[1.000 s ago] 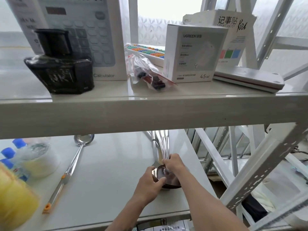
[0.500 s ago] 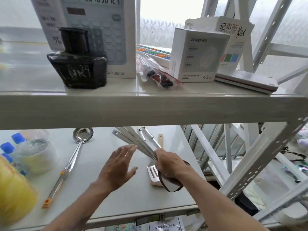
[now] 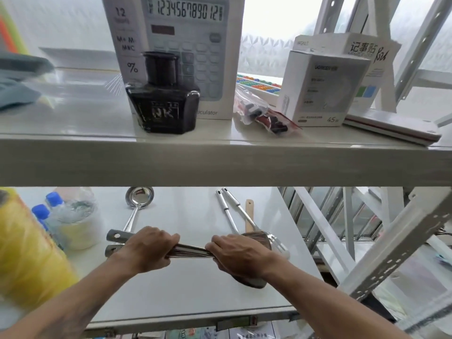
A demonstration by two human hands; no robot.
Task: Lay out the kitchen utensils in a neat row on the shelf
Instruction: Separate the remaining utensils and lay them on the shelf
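Utensils point(image 3: 188, 251) are lying bundled crosswise above the lower shelf point(image 3: 195, 297), the left hand point(image 3: 144, 253) clenching their handles and the right hand point(image 3: 241, 255) clamping the heads, probably to separate one beside the ladle point(image 3: 135, 209).

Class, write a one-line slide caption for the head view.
Both hands, left hand and right hand, grip a bundle of steel utensils above the lower shelf.

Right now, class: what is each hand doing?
Left hand: closed around the handles of the utensil bundle.
Right hand: closed on the same bundle, near its heads.
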